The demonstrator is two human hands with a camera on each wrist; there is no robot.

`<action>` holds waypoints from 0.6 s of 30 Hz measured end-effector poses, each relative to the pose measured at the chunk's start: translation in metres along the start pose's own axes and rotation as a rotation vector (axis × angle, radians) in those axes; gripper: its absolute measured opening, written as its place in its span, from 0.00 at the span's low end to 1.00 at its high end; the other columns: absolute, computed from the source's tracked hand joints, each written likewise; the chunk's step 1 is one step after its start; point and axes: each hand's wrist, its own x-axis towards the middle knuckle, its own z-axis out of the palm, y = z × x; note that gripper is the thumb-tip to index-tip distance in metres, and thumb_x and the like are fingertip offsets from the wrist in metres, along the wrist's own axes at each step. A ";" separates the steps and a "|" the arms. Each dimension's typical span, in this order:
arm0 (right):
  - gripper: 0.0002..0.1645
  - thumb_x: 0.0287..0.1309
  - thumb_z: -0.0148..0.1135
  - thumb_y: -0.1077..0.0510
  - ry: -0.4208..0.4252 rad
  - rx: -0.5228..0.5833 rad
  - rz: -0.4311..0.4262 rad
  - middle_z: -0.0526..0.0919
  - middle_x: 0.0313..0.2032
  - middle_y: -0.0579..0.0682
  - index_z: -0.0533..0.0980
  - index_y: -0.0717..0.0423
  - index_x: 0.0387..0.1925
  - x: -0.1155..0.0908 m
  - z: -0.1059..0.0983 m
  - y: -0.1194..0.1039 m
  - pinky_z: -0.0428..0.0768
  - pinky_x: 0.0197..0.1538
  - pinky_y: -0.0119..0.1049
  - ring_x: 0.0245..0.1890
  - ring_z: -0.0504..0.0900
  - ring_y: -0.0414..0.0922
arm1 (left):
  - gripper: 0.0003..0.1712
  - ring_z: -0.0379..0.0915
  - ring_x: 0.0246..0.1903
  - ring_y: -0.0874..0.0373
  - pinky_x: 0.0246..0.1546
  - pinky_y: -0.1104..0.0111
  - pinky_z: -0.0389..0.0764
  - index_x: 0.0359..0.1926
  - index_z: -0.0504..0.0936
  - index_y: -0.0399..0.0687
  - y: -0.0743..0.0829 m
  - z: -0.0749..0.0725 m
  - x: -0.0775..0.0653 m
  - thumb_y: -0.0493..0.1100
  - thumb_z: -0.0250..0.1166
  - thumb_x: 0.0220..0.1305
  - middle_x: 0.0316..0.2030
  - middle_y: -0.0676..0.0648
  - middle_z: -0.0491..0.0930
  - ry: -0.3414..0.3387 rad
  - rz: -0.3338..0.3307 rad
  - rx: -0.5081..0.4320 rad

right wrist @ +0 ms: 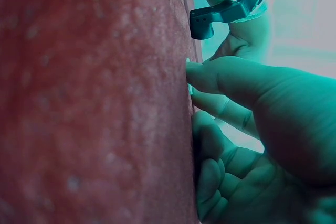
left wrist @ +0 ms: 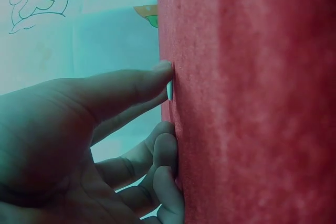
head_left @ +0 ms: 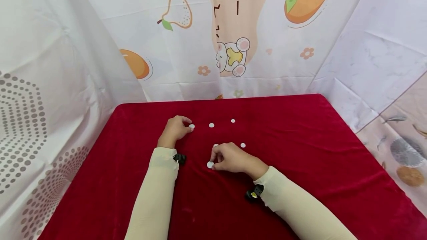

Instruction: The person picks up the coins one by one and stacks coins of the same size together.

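Note:
At the far left of the group, my left hand (head_left: 176, 127) holds a small white disc (head_left: 191, 126) at its edges between thumb and a finger. The left wrist view shows this disc (left wrist: 169, 91) edge-on, close to the red cloth. Nearer to me, my right hand (head_left: 231, 158) has thumb and forefinger at another white disc (head_left: 210, 165). Its other fingers are curled against the cloth in the right wrist view. One white disc (head_left: 215, 145) is partly hidden behind the right hand. Both held discs look flat on the cloth or very near it.
Two more white discs lie behind: a middle one (head_left: 211, 125) and a right one (head_left: 232, 120). Another disc (head_left: 242, 145) sits just beyond the right hand. Red velvet cloth (head_left: 300, 140) covers the table, with printed curtains (head_left: 186, 47) around its back and sides.

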 end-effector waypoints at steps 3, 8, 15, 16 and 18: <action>0.07 0.57 0.77 0.54 0.002 -0.003 -0.003 0.80 0.24 0.36 0.83 0.42 0.34 0.000 0.000 0.000 0.78 0.33 0.31 0.25 0.78 0.35 | 0.22 0.75 0.57 0.41 0.58 0.48 0.79 0.61 0.84 0.46 0.000 0.000 0.000 0.43 0.69 0.68 0.60 0.38 0.80 -0.002 -0.005 0.006; 0.07 0.57 0.77 0.54 0.004 -0.003 -0.005 0.80 0.23 0.37 0.83 0.42 0.34 0.000 0.001 0.000 0.77 0.32 0.31 0.25 0.77 0.35 | 0.21 0.75 0.55 0.41 0.57 0.49 0.79 0.60 0.85 0.47 0.001 0.000 0.000 0.42 0.70 0.67 0.58 0.38 0.81 0.000 -0.011 0.003; 0.07 0.58 0.76 0.55 0.002 0.007 -0.010 0.80 0.23 0.38 0.84 0.43 0.34 -0.001 -0.001 -0.001 0.77 0.32 0.31 0.25 0.77 0.35 | 0.18 0.76 0.52 0.43 0.54 0.49 0.80 0.56 0.87 0.48 0.003 0.000 -0.001 0.43 0.72 0.66 0.55 0.39 0.82 0.006 -0.013 0.002; 0.07 0.58 0.76 0.55 0.001 0.006 -0.010 0.80 0.23 0.38 0.84 0.43 0.34 -0.001 -0.001 -0.001 0.77 0.32 0.31 0.25 0.77 0.35 | 0.18 0.76 0.52 0.43 0.54 0.50 0.80 0.55 0.88 0.48 0.003 0.000 -0.001 0.43 0.72 0.66 0.55 0.39 0.82 0.005 -0.015 0.003; 0.07 0.58 0.76 0.55 0.000 0.007 -0.007 0.80 0.23 0.38 0.83 0.43 0.34 -0.001 0.000 0.000 0.77 0.32 0.31 0.25 0.77 0.35 | 0.17 0.76 0.52 0.43 0.53 0.50 0.81 0.55 0.88 0.48 0.004 0.000 -0.002 0.43 0.72 0.66 0.54 0.40 0.83 0.003 -0.015 0.006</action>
